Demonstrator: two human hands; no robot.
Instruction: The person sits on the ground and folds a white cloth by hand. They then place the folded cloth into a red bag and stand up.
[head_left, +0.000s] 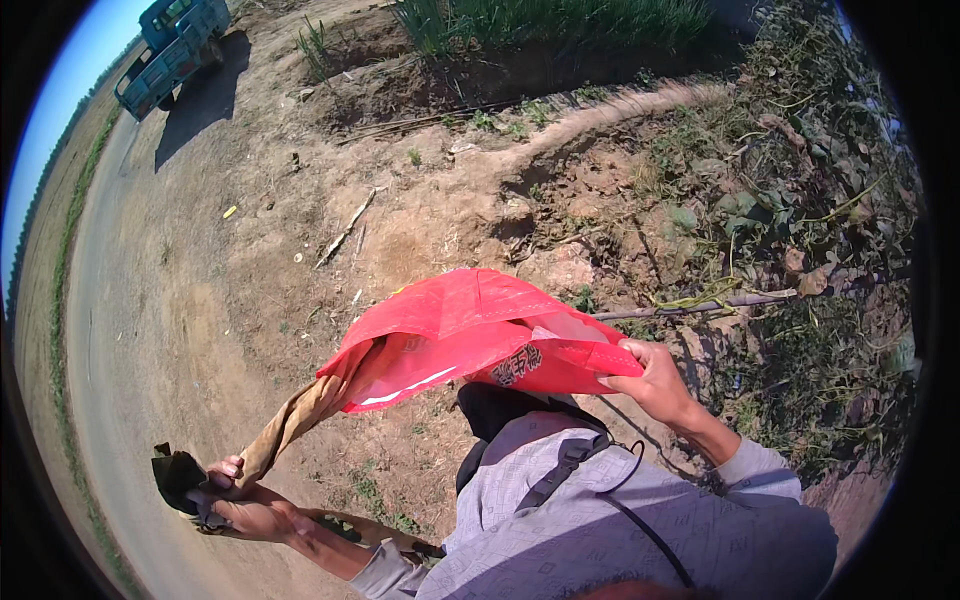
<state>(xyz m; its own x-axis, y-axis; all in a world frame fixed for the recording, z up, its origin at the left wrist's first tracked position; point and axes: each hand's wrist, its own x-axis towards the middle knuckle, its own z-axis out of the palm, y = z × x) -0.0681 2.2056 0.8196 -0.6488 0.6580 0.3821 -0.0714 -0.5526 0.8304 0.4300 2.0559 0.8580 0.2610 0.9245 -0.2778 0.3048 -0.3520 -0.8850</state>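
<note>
A red plastic-like bag (465, 307) with printed writing hangs stretched in front of my body, its mouth partly spread. My right hand (660, 382) pinches the bag's rim at its right corner. Low on the left, my left hand (244, 506) grips a twisted tan and dark cloth (289, 427). The cloth's upper end runs into the bag's left side; how far in it reaches is hidden. A dark bunched end (176, 476) of what looks like the same cloth sticks out past my left fist.
Dry bare soil (270, 300) lies underfoot, with a pale stick (345, 229) on it. A blue-green truck (176, 52) stands at upper left beside a paved road (105, 300). Tangled withered vines (795, 195) cover the right; tall green plants (555, 22) grow at the top.
</note>
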